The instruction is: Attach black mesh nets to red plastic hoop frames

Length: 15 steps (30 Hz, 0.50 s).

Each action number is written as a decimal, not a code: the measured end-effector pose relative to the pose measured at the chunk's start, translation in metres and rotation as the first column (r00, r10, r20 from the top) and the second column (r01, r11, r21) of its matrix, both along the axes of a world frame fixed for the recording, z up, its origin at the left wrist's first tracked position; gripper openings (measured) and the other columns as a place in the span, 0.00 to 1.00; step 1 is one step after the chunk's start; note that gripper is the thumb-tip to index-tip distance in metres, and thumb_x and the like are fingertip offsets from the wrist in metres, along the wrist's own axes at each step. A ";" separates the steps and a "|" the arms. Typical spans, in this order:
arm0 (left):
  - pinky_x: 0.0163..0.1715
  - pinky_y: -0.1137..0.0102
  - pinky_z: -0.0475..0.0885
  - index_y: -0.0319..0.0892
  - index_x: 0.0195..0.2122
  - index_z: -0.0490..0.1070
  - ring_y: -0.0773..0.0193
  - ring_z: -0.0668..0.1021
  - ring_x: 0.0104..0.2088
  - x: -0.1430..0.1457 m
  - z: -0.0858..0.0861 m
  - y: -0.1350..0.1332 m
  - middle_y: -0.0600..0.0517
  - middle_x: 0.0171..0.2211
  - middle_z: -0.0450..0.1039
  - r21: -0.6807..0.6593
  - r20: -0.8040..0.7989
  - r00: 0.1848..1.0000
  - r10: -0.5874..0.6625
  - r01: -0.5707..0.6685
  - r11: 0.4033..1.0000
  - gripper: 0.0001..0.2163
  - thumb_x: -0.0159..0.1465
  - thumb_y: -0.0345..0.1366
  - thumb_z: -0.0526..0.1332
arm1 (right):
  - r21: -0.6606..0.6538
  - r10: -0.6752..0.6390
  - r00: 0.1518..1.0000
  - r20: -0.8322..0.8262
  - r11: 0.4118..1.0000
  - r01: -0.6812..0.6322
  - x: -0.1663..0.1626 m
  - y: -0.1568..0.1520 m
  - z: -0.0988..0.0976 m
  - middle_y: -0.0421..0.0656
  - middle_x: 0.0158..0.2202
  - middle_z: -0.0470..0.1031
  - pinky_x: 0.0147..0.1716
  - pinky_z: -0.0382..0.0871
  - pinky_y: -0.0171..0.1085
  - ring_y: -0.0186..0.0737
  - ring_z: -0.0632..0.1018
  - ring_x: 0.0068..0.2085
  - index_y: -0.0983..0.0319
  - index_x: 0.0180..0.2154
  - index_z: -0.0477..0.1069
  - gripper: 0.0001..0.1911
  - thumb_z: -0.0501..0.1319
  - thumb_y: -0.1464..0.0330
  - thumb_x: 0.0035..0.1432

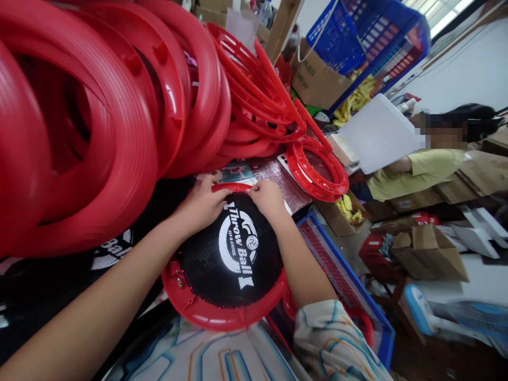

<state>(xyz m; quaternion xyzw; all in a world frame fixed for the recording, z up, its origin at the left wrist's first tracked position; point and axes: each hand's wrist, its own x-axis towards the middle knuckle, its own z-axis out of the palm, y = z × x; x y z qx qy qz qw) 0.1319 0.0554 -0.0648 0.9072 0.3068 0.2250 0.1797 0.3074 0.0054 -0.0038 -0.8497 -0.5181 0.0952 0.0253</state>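
A red plastic ring (222,317) rests at my lap and the table edge, its inside filled by black mesh (202,270) printed in white with "Throw Ball". My left hand (204,203) is closed on the far left of the ring's rim, thumb pointing inward along the mesh edge. Close beside it, my right hand (268,198) pinches the mesh edge against the far right of the rim. The fingertips of both hands are partly hidden. Small metallic bits (180,280) sit in the ring's left side.
Stacked large red rings (130,121) rise at the left and back. Smaller red rings (317,169) lie right of centre. Another printed black mesh (113,251) is under my left arm. A blue crate (373,312) stands at right. Beyond it are a person in a yellow shirt (416,174) and a fan (476,317).
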 end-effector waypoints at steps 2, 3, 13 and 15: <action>0.52 0.55 0.66 0.44 0.48 0.72 0.49 0.67 0.51 0.000 0.002 -0.001 0.43 0.50 0.57 0.003 -0.010 1.000 0.026 -0.026 1.000 0.14 0.62 0.34 0.56 | 0.012 0.000 1.000 0.009 1.000 0.000 -0.003 -0.013 0.007 0.46 0.37 0.79 0.35 0.64 0.34 0.40 0.76 0.37 0.62 0.36 0.76 0.12 0.57 0.63 0.60; 0.52 0.56 0.67 0.44 0.48 0.72 0.50 0.67 0.51 0.000 0.003 -0.002 0.43 0.50 0.58 0.007 -0.016 0.999 0.040 -0.040 0.999 0.14 0.62 0.34 0.56 | 0.020 -0.004 1.000 0.017 1.000 0.004 -0.006 -0.022 0.011 0.46 0.38 0.78 0.36 0.64 0.34 0.39 0.76 0.38 0.62 0.37 0.75 0.13 0.55 0.63 0.62; 0.43 0.55 0.70 0.43 0.54 0.67 0.45 0.72 0.45 -0.002 0.030 -0.020 0.37 0.52 0.64 0.062 -0.217 0.960 0.179 -0.170 0.983 0.18 0.64 0.32 0.50 | -0.042 0.025 0.997 0.067 0.999 -0.023 -0.040 -0.106 0.005 0.52 0.38 0.77 0.39 0.66 0.39 0.46 0.76 0.40 0.65 0.36 0.75 0.16 0.51 0.64 0.65; 0.37 0.54 0.71 0.42 0.56 0.65 0.43 0.74 0.42 -0.006 0.039 -0.027 0.34 0.51 0.64 0.075 -0.289 0.936 0.202 -0.188 0.979 0.19 0.65 0.32 0.47 | -0.033 0.035 0.996 0.083 0.999 -0.033 -0.037 -0.100 -0.001 0.55 0.41 0.76 0.42 0.66 0.42 0.49 0.75 0.43 0.67 0.39 0.74 0.18 0.48 0.66 0.66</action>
